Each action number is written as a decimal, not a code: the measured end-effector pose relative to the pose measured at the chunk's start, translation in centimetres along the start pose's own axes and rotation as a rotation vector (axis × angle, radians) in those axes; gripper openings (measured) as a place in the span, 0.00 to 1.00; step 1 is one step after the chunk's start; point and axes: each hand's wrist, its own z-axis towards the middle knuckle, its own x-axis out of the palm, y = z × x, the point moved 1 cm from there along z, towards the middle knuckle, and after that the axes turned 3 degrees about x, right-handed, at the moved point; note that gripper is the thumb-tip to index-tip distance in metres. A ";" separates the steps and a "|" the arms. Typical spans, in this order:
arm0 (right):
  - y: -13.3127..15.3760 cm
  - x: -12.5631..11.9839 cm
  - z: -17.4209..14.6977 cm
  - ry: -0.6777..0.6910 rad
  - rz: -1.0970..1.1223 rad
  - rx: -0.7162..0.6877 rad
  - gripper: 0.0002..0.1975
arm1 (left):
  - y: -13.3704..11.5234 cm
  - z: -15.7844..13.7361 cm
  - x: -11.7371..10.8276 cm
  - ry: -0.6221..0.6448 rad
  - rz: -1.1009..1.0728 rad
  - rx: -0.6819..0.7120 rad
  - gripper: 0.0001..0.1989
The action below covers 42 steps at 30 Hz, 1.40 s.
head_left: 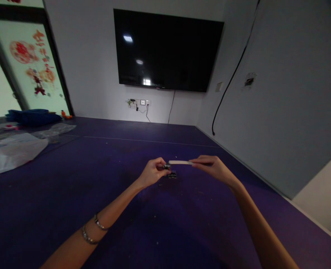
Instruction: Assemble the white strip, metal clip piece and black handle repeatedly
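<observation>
Between the thumb and fingers of my left hand (153, 172) is a small dark metallic piece (166, 166), too small to name. My right hand (210, 166) pinches one end of a slim, pale, slightly curved strip (179, 162). The strip's far end points left and meets or nearly meets the small piece; I cannot tell if they touch. Just below, a small dark block with light markings (172, 175) sits close to my left fingertips, apparently on the purple surface (165, 224).
Clear plastic sheeting (16, 149) and a dark blue cloth bundle (33, 117) lie at the left. A small orange object (66, 115) stands by the door. A black cable (232, 76) hangs down the right wall. A large television (168, 52) is mounted ahead.
</observation>
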 end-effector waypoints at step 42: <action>2.6 0.2 -0.6 -0.059 -0.179 -0.011 0.13 | 0.8 0.0 0.3 0.016 -0.028 -0.040 0.12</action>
